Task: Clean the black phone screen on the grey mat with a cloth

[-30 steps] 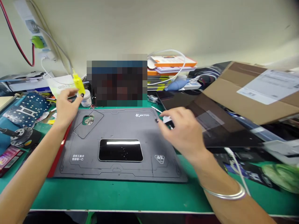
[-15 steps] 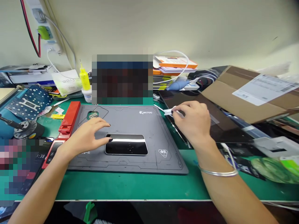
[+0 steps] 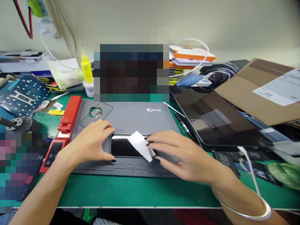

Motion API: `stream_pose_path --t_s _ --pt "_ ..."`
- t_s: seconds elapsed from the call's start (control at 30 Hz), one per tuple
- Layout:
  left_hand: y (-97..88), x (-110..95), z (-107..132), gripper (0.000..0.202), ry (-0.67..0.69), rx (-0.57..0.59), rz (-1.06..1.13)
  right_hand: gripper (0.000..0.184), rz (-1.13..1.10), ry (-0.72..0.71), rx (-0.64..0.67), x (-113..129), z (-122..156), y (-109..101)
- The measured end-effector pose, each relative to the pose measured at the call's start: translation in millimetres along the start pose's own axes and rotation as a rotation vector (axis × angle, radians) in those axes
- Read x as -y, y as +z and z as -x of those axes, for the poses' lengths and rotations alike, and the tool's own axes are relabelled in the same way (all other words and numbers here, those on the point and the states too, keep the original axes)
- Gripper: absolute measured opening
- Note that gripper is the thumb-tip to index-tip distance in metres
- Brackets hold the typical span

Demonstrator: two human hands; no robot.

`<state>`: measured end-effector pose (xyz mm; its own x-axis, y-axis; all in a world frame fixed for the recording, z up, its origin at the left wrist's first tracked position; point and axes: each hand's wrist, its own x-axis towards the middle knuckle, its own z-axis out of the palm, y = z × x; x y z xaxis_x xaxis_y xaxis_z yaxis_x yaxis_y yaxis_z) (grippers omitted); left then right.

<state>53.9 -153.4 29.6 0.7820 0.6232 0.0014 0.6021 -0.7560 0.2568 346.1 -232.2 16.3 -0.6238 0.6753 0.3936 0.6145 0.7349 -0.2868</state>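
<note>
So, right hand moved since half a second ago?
Yes, left and nearer: the right hand was at the right edge of the gray mat; now it is over the mat, by the phone.

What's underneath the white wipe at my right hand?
Under the white wipe is the phone; its black screen shows toward your left hand, with the gray mat around it. The screen directly beneath the wipe is covered, so I can't see it.

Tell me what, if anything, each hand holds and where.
The right hand holds a white wipe by its right edge. The left hand brackets one end of the smartphone; whether it grips cannot be told.
</note>
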Motion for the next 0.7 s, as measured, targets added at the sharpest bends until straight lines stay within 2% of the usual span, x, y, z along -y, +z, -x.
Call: stream_pose_path --t_s 0.17,0.43,0.6,0.7 --pt "2.4 2 -1 0.064 0.016 0.019 -0.020 0.037 0.083 -0.021 0.186 8 6 8" --pt "5.9 1 -4 0.061 0.006 0.032 -0.048 0.033 0.146 0.035 0.199 18 5 7" --pt "7.0 0 -4 0.064 0.005 0.041 -0.063 0.053 0.116 -0.038 0.279 24 -2 20" --pt "8.0 1 -4 0.063 0.002 0.031 -0.061 0.053 0.254 0.027 0.259 25 3 23"
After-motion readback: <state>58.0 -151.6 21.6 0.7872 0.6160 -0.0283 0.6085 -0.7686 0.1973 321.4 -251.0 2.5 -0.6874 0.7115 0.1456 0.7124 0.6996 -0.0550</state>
